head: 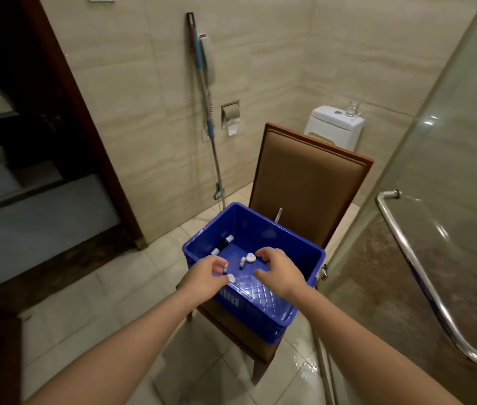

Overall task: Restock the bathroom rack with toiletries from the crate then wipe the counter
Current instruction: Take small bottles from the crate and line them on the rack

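Both bare forearms reach down into a blue crate (260, 317) that sits on a brown chair (313, 182).

Left hand (202, 277) hangs over the crate's near left rim, fingers curled close together around small white pieces, one white-capped item (225, 267) at the fingertips and another white piece (231, 277) just under the hand; whether it truly grips them is hard to tell. Along the crate's far left wall lies a dark tube with white ends (222, 244). Near the middle of the crate floor sit a small white-capped bottle (243, 262) and a white heart-shaped piece (251, 257), touching or nearly so. Right hand (281, 273) hovers over the crate's middle, fingers spread and bent, thumb apart, holding nothing, its fingertips just beside the heart-shaped piece.
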### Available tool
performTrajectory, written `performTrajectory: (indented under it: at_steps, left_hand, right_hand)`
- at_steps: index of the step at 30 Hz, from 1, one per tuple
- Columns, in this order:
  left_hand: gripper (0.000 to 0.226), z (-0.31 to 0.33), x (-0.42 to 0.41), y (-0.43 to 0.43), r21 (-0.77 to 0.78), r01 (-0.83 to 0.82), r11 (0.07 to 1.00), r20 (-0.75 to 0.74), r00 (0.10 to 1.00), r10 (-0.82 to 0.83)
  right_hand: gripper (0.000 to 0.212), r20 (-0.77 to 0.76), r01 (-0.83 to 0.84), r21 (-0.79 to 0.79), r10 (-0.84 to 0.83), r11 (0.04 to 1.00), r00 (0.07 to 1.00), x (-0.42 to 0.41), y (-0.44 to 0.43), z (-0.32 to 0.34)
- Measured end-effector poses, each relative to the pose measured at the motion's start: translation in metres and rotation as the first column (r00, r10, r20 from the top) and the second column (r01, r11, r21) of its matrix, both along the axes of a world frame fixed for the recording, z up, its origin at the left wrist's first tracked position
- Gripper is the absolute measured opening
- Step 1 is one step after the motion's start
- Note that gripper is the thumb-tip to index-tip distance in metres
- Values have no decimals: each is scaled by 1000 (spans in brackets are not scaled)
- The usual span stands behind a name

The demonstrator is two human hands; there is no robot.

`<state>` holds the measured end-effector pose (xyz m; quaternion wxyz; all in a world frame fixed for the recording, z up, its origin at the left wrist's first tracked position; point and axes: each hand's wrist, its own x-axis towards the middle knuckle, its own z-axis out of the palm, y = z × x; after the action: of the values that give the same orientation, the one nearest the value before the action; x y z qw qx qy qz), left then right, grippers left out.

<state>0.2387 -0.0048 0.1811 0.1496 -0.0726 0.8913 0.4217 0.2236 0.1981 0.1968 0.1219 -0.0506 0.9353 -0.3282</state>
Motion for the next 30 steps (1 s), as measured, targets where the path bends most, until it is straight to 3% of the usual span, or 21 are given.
performTrajectory:
  at_steps: [12,21,30]
  left_hand:
    - [40,-36,-92,-48,-31,77,997,54,996,-75]
    - [49,-70,-156,-88,1,183,983,113,977,-182]
    - [48,-97,-186,-87,59,181,982,179,966,-189]
  right_hand:
    - [44,82,66,5,-66,998,994,-79,-43,-30]
    - [45,171,153,42,-158,987,973,-125,-86,-58]
    - [43,219,153,82,-168,985,961,-162,-96,-79]
